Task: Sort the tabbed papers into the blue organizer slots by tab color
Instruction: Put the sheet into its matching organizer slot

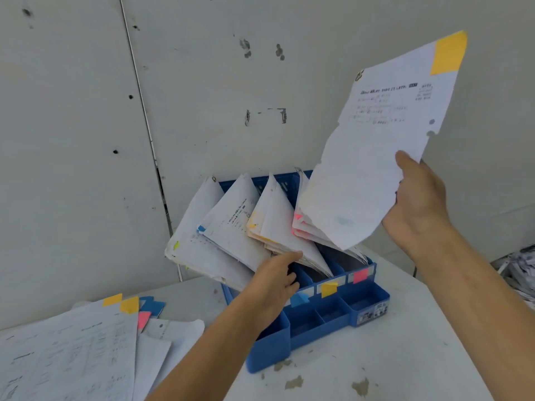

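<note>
My right hand (417, 204) grips the right edge of a white paper (373, 157) with a yellow tab (448, 53) at its top corner, raised above the right side of the blue organizer (333, 314). The organizer's slots hold leaning bundles of papers: a blue-tabbed bundle (228, 227), a yellow-tabbed bundle (275, 224) and a pink-tabbed bundle (304, 227). Blue, yellow and pink labels mark the slot fronts. My left hand (275, 282) reaches in with its fingertips touching the lower edge of the yellow-tabbed bundle, fingers extended.
A loose pile of papers (72, 351) with yellow, blue and pink tabs lies on the white table at the lower left. The organizer stands against a grey panel wall. More crumpled papers (521, 270) sit at the far right edge.
</note>
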